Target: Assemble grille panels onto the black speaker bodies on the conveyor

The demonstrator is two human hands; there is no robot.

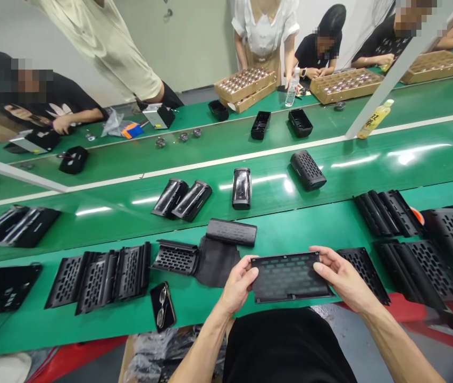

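I hold a flat black perforated grille panel (pixel 288 276) above the near edge of the green bench (pixel 290 229). My left hand (pixel 237 284) grips its left end, thumb on top. My right hand (pixel 340 276) grips its right end, fingers curled around the edge. Just beyond the panel lie a black cloth (pixel 214 260), a finished black grille piece (pixel 231 232) and another perforated panel (pixel 175 256).
Rows of black grille panels lie at left (pixel 101 274) and right (pixel 410 255). A phone with glasses on it (pixel 162 306) lies at the near edge. Black housings (pixel 241 187) ride the green conveyor. Several people work across it beside cardboard trays (pixel 244 85) and bottles (pixel 292 88).
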